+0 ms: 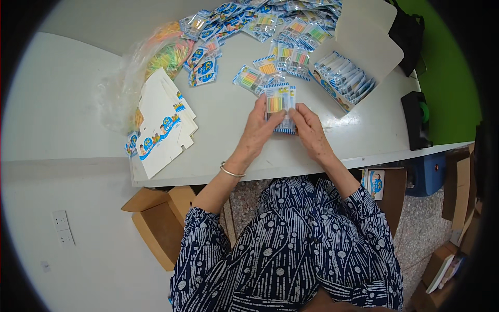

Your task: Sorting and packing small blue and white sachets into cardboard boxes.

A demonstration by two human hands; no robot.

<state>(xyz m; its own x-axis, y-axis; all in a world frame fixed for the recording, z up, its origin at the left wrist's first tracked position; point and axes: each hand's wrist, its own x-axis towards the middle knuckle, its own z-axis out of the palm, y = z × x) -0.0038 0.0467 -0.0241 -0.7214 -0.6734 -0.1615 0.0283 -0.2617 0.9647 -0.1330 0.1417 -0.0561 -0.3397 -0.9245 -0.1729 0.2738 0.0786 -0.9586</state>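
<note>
Above the table's front edge, my left hand (pixel 254 131) and my right hand (pixel 312 130) hold a small stack of packets (pixel 276 103) between them. The packets are clear with blue-striped ends, and coloured sticks show through the top one. My thumbs lie on its face, with the fingers closed round the sides. Just beyond my hands lie loose packets of the same kind, among them one with yellow and green sticks (pixel 249 78) and one with orange sticks (pixel 266 66). To the right, an open white box (pixel 325 86) holds a row of upright packets (pixel 347 77).
Flat white printed cartons (pixel 165 125) lie at the left beside a clear bag of coloured sticks (pixel 169 54). Many packets (pixel 228 23) are heaped at the back. A black tape dispenser (pixel 413 122) stands at the table's right end. Cardboard boxes (pixel 158 223) sit below the edge.
</note>
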